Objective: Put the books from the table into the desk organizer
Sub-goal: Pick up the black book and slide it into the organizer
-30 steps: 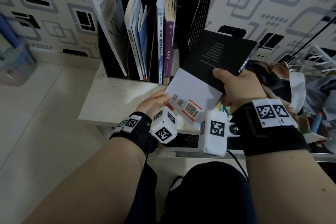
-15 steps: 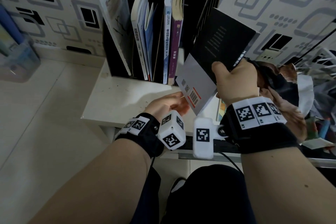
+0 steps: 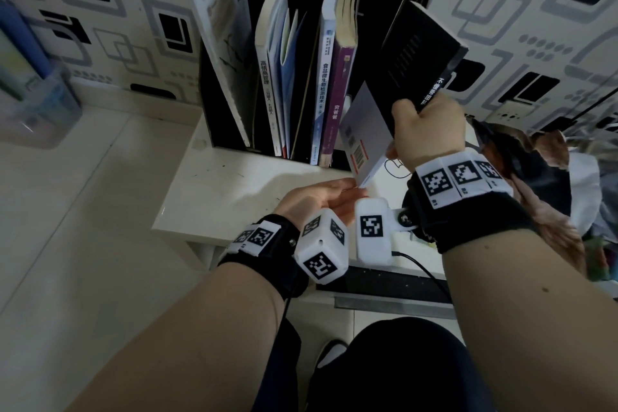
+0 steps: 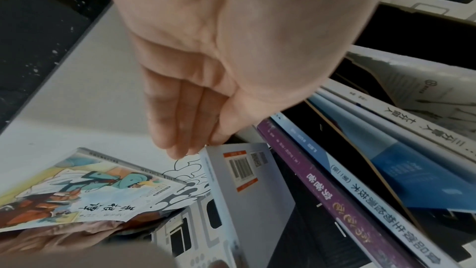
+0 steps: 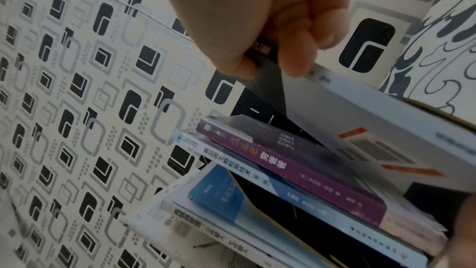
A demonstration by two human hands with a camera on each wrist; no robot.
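Observation:
My right hand (image 3: 418,124) grips a black-and-white book (image 3: 401,77) by its spine edge and holds it tilted almost upright at the right end of the black desk organizer (image 3: 209,104). In the right wrist view my thumb and fingers (image 5: 296,62) pinch this book (image 5: 360,121). My left hand (image 3: 321,197) lies open, palm up, with its fingertips (image 4: 180,146) at the book's lower corner (image 4: 247,191). A purple book (image 3: 341,87) and several others stand in the organizer. An illustrated book (image 4: 85,191) lies on the white table (image 3: 227,191).
A clear plastic bin (image 3: 36,110) stands on the floor at the left. Crumpled cloth (image 3: 535,170) is heaped to the right of the table. The patterned wall (image 3: 535,10) rises behind the organizer. A dark tray (image 3: 384,281) sits under the table's front edge.
My right hand has swung the book from nearly flat to almost upright, closer to the organizer's right end. My left hand has opened, staying at the lower corner.

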